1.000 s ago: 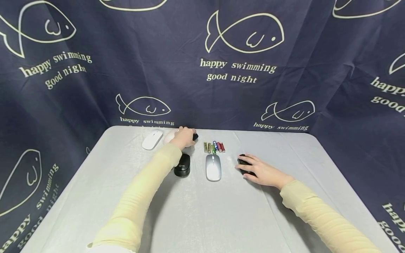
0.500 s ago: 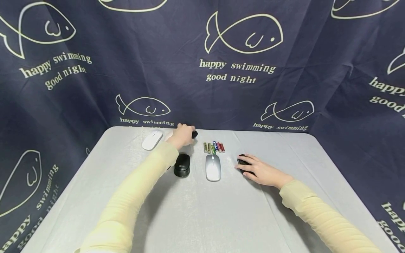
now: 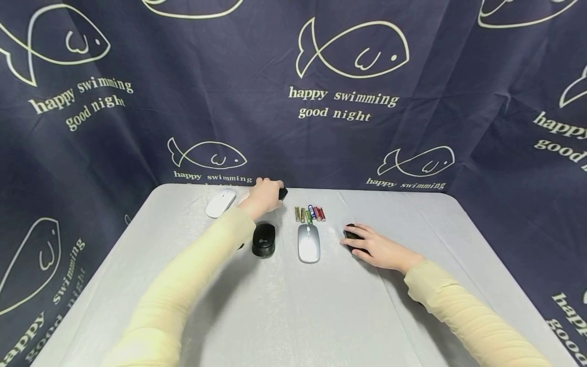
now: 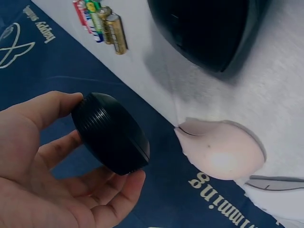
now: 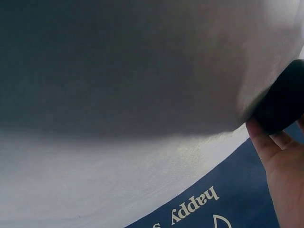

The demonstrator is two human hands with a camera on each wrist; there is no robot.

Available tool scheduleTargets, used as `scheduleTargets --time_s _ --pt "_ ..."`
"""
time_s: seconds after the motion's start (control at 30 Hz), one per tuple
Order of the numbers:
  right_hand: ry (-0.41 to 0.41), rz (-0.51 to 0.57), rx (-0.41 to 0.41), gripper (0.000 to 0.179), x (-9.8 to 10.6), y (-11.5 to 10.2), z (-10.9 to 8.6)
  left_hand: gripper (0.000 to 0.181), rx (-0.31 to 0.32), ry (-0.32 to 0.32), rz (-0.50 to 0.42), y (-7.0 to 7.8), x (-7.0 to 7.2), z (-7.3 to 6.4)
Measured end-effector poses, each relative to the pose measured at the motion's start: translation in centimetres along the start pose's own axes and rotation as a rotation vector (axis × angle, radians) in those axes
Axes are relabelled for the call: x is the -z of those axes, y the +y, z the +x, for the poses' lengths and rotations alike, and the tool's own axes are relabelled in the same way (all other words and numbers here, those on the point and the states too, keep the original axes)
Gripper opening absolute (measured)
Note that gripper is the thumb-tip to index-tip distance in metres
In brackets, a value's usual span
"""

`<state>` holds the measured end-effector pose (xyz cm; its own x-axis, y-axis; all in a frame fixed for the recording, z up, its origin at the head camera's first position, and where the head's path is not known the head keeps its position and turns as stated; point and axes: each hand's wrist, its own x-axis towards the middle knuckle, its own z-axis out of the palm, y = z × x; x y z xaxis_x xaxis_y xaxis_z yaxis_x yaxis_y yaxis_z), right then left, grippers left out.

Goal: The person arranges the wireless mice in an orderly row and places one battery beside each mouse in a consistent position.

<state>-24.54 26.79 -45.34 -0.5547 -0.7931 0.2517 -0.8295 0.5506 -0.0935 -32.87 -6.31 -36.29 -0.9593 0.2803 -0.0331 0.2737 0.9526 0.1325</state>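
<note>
At the back of the table my left hand (image 3: 262,198) holds a black computer mouse (image 4: 111,133). The left wrist view shows the thumb on one end of it and the fingertips under the other, with the mouse tipped on its side. A pale pink mouse (image 4: 223,149) lies beside that hand, mostly hidden by it in the head view. On the right, my right hand (image 3: 382,248) grips another black mouse (image 3: 352,235), fingers spread over its top and thumb at the near side. The right wrist view catches only part of this mouse (image 5: 282,102).
A third black mouse (image 3: 263,239) and a silver mouse (image 3: 309,243) stand mid-table. Several batteries (image 3: 310,214) lie behind the silver one. A white mouse (image 3: 221,203) is at the back left. Dark printed cloth (image 3: 348,148) hangs behind the table.
My left hand has risen slightly towards the back with its mouse, and the left forearm has swung left, uncovering more of the mid-table black mouse. My right hand has stayed put.
</note>
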Motion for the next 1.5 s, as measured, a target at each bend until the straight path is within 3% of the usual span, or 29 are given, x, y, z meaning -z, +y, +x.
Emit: scheduleTargets --time_s 0.4,0.67,1.27,1.5 --pt "-0.007 0.001 -0.01 0.039 -0.1 0.0 0.0 0.048 -0.019 0.06 -0.028 1.2 1.3 -2.0" --pt "-0.01 0.007 -0.016 0.038 -0.1 -0.1 0.0 0.048 -0.093 0.099 0.02 1.9 1.4 -3.3" --pt "-0.007 0.0 -0.02 0.037 -0.3 0.0 -0.1 0.045 -0.176 0.173 -0.021 3.1 0.4 -6.3" --pt "-0.03 0.056 -0.073 0.037 0.0 -0.2 0.0 0.045 -0.217 0.197 -0.056 3.6 -0.2 -7.4"
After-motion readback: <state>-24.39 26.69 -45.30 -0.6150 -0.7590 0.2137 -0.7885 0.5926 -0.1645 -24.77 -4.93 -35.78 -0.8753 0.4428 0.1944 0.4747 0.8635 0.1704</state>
